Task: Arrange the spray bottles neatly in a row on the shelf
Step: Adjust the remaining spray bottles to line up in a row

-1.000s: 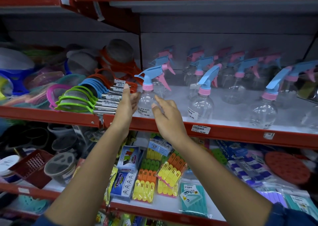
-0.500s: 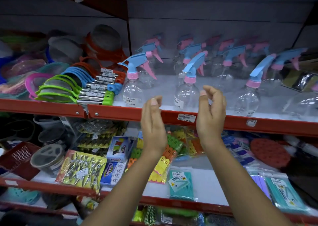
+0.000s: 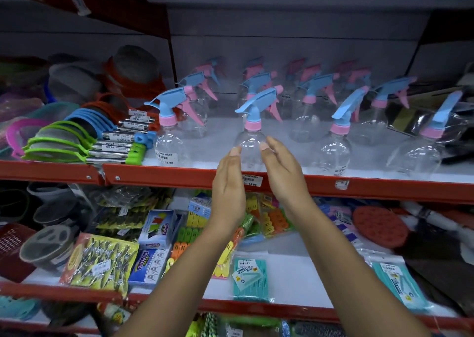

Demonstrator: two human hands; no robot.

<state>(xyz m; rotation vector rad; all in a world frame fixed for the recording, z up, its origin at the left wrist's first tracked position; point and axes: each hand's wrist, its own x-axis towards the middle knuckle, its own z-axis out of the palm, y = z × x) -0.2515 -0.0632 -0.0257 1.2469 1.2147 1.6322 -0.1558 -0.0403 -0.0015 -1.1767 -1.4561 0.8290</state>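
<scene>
Spray bottles (image 3: 250,136): four in front

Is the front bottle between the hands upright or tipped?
Upright: the clear round spray bottle with pink collar stands on the shelf, blue trigger head on top.

Green-rimmed strainers (image 3: 59,144) stacked left; peg packs (image 3: 100,262) lie below.

Spray bottles (image 3: 250,142) stand on shelf (image 3: 179,176), strainers (image 3: 64,144) left.
</scene>
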